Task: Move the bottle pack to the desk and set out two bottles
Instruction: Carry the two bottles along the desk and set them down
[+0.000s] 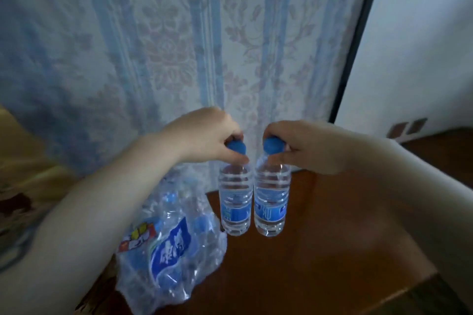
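Two clear water bottles with blue caps and blue labels stand upright side by side on the brown wooden desk (pixel 332 225). My left hand (pixel 204 133) grips the cap of the left bottle (pixel 235 202). My right hand (pixel 304 146) grips the cap of the right bottle (pixel 271 204). The two bottles almost touch. To their left lies the bottle pack (pixel 171 250), a crumpled clear plastic wrap with a blue and white logo, with several blue-capped bottles still inside, at the desk's left edge.
A pale blue patterned curtain (pixel 179 46) hangs right behind the desk. A white wall with a dark frame edge (pixel 358 41) rises at the right, with wall sockets (pixel 407 128) low on it. A yellow patterned cloth (pixel 23 174) is at the left.
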